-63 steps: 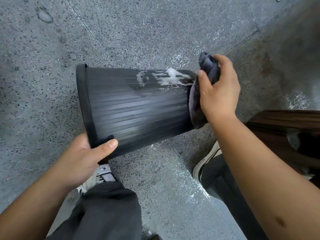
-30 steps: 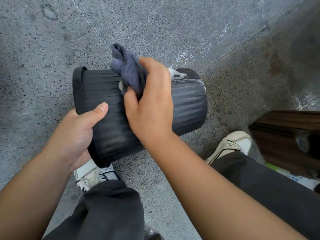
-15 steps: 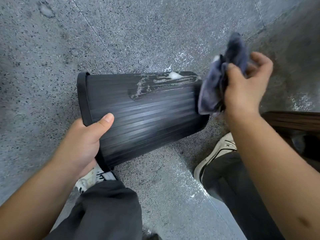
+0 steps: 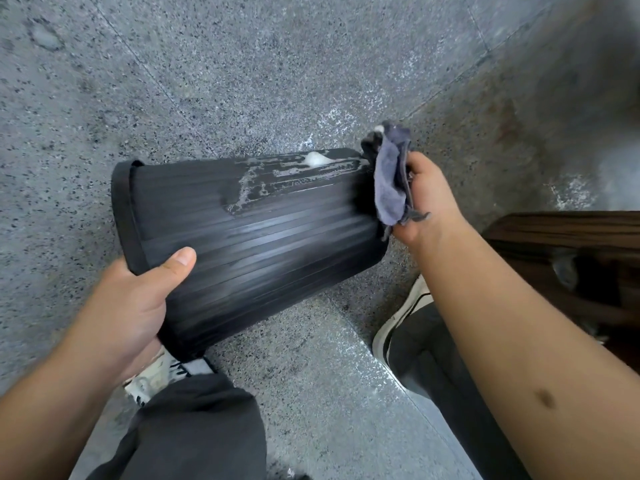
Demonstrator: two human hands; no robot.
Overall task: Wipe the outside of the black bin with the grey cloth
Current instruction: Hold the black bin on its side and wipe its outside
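The black ribbed bin point(image 4: 263, 244) lies on its side above the floor, rim to the left and base to the right. White soap foam point(image 4: 313, 159) and streaks sit on its upper side near the base. My left hand point(image 4: 138, 303) grips the rim at the lower left, thumb lying across the ribs. My right hand point(image 4: 427, 199) holds the bunched grey cloth point(image 4: 391, 181) at the base end of the bin, where the cloth touches the base edge.
Speckled grey stone floor point(image 4: 242, 64) lies all around, wet in patches. My knees in dark trousers and two white shoes point(image 4: 401, 317) are below the bin. A dark wooden piece of furniture point(image 4: 571, 244) stands at the right edge.
My right hand swept the cloth from the bin's middle out past the base end, lifted off, and has now come back down against the base edge. The left hand kept its grip on the rim.
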